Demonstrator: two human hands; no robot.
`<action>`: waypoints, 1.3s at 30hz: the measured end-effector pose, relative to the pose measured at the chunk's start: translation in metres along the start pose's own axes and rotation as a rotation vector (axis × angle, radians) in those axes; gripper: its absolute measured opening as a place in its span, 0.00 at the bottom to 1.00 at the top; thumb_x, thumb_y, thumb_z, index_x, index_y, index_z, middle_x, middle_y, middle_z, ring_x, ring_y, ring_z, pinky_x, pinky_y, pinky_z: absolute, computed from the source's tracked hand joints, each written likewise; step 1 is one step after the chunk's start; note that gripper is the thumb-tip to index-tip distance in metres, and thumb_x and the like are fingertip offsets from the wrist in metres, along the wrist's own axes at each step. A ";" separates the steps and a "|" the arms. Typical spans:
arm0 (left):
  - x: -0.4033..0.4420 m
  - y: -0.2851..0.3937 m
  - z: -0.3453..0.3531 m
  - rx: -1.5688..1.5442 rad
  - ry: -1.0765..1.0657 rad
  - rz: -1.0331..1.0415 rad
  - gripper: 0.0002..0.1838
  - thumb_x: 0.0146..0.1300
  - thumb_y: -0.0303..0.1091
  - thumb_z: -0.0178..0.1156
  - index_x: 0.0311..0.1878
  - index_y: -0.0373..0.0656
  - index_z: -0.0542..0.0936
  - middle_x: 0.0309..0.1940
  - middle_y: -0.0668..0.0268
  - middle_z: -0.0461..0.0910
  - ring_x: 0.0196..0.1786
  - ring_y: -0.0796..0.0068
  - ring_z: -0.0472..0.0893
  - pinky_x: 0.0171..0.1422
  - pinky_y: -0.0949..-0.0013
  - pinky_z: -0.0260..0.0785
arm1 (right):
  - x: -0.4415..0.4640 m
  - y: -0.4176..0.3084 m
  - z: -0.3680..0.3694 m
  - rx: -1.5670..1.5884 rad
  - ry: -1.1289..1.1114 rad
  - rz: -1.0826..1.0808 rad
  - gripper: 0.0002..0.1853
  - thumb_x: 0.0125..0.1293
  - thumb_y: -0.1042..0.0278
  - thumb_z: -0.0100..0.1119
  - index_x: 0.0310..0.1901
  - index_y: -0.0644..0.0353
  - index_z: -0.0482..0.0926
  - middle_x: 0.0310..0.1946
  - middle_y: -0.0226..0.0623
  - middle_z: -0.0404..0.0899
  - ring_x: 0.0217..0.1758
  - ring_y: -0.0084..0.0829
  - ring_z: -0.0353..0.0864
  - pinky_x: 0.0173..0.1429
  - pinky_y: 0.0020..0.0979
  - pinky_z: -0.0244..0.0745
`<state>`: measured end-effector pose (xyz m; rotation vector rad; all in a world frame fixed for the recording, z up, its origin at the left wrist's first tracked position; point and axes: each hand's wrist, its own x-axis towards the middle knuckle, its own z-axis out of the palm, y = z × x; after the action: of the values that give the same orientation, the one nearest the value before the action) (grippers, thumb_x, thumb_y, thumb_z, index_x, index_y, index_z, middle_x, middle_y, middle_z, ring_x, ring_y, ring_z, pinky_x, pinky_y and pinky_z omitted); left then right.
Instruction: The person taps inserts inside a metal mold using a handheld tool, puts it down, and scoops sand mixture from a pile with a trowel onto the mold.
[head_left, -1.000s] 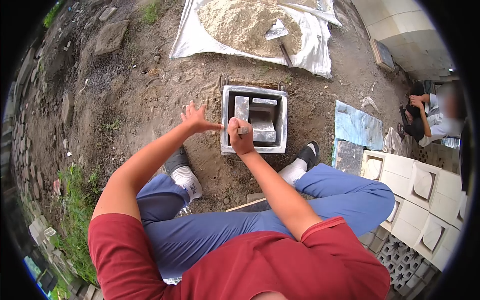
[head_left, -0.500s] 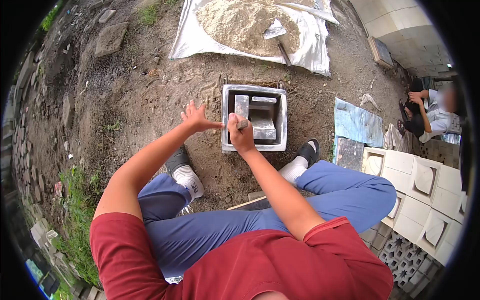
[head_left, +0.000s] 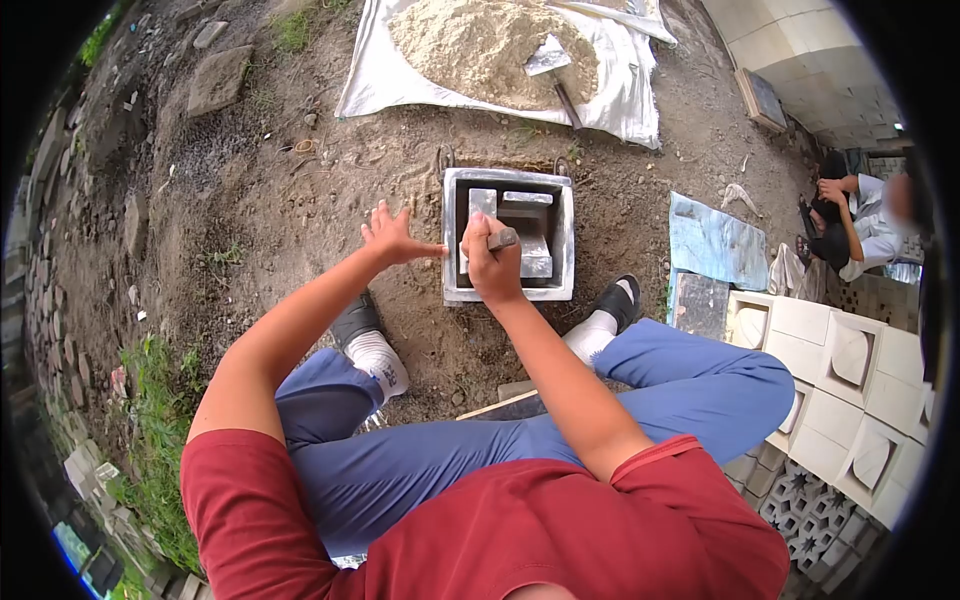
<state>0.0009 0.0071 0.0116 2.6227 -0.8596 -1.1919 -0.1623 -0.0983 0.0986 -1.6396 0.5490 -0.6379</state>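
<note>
A square grey metal mould [head_left: 566, 240] sits on the soil between my feet, with grey blocks fitted inside it. My left hand [head_left: 389, 236] is at its left side, fingers spread, the thumb tip against the rim. Over the mould's inside, my right hand [head_left: 490, 262] is wrapped round a tool with a short, thick handle [head_left: 503, 239]. The handle's end sticks out toward the right; the tool's other end is hidden, so its kind does not show.
Beyond the mould, a white sheet [head_left: 375, 85] bears a heap of pale powder [head_left: 460, 50] and a trowel [head_left: 549, 58]. A blue sheet [head_left: 715, 240] and stacked pale blocks [head_left: 800, 335] are at right. Another person [head_left: 870, 215] sits at far right.
My right hand has shifted slightly to the right over the mould, and the tool's handle has moved with it. My left hand stays by the rim.
</note>
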 end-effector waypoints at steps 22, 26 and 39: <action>0.001 -0.002 0.002 0.022 0.013 -0.027 0.77 0.34 0.81 0.75 0.84 0.49 0.55 0.84 0.39 0.35 0.87 0.40 0.35 0.86 0.38 0.32 | -0.020 0.031 0.006 -0.083 -0.094 0.033 0.21 0.80 0.62 0.50 0.28 0.66 0.73 0.19 0.44 0.72 0.23 0.39 0.73 0.33 0.40 0.68; 0.006 -0.003 0.007 0.004 0.032 -0.009 0.77 0.34 0.82 0.75 0.84 0.48 0.55 0.84 0.38 0.37 0.87 0.41 0.36 0.86 0.38 0.32 | -0.004 0.018 -0.004 0.237 0.006 0.171 0.26 0.83 0.58 0.48 0.23 0.61 0.68 0.17 0.27 0.66 0.22 0.19 0.63 0.28 0.31 0.60; 0.003 0.000 0.002 0.012 0.025 -0.012 0.78 0.33 0.82 0.74 0.85 0.48 0.54 0.84 0.37 0.35 0.87 0.40 0.34 0.86 0.37 0.30 | -0.012 0.044 0.003 -0.014 -0.090 0.006 0.25 0.82 0.58 0.50 0.24 0.63 0.68 0.16 0.34 0.64 0.19 0.28 0.63 0.27 0.36 0.59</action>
<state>0.0012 0.0062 0.0084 2.6502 -0.8502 -1.1582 -0.1694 -0.0952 0.0534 -1.6709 0.4934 -0.5545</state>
